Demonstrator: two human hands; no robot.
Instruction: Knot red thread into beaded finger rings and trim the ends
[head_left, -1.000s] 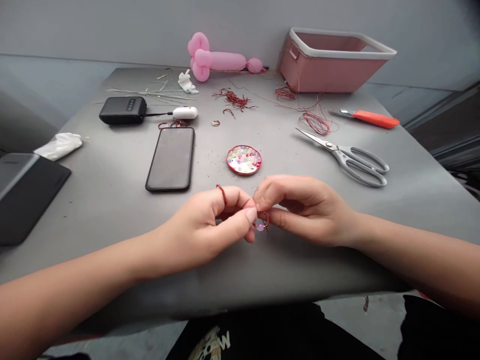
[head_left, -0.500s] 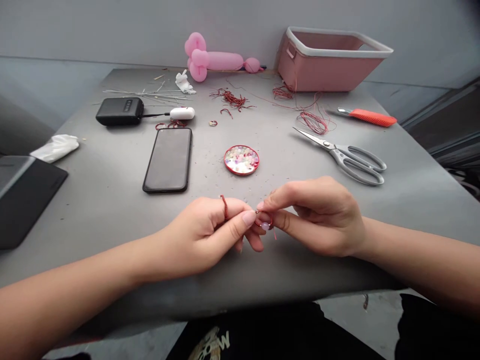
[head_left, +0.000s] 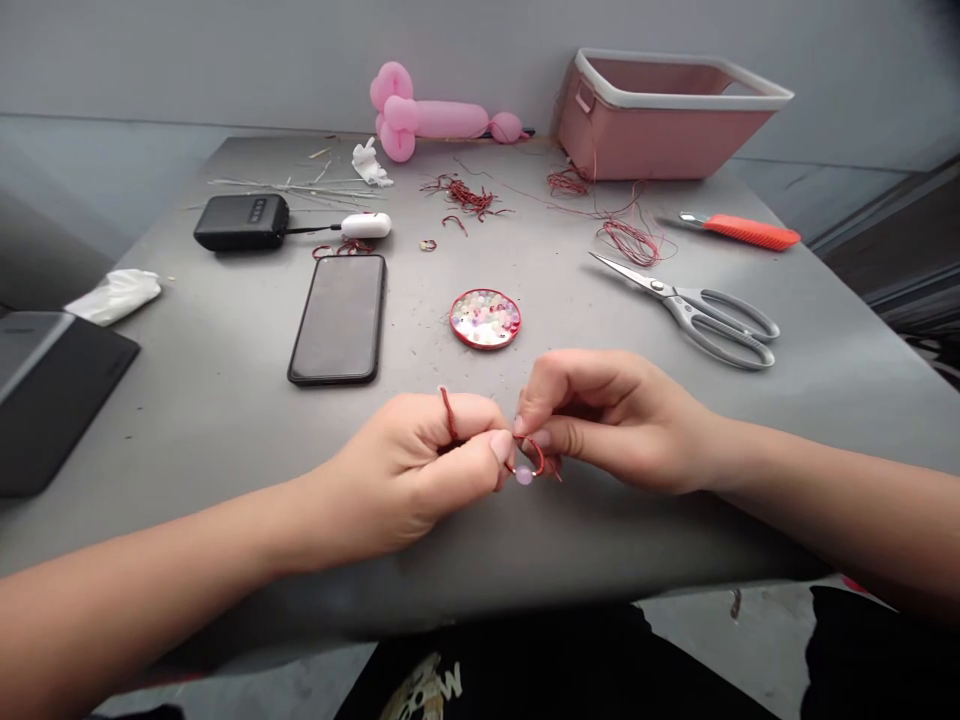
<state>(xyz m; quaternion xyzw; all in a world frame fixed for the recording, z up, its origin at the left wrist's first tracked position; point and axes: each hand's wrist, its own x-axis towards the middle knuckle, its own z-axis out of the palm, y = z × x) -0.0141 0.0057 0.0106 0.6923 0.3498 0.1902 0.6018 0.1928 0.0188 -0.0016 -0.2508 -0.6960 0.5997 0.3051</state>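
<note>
"Since both hands are pinched so close, what have they got?"

"A small red cord ring point(head_left: 538, 458) with a lilac bead point(head_left: 524, 476), held over the near part of the surface point(head_left: 187, 420). The left hand point(head_left: 420, 470) clasps its upper left, thumb against forefinger; the right hand point(head_left: 622, 425) has its fingers nearly together on the top."

"Heavy?"

"Next to nothing, I'd guess — soft, bendy cord, and a bead that's likely hard and slick. I'd grip the cord."

"And around it?"

"Smooth grey, that surface, dark specks beside the bead dish point(head_left: 485, 320) — plain grey wall point(head_left: 225, 60) behind, floor point(head_left: 697, 660) showing below."
</note>
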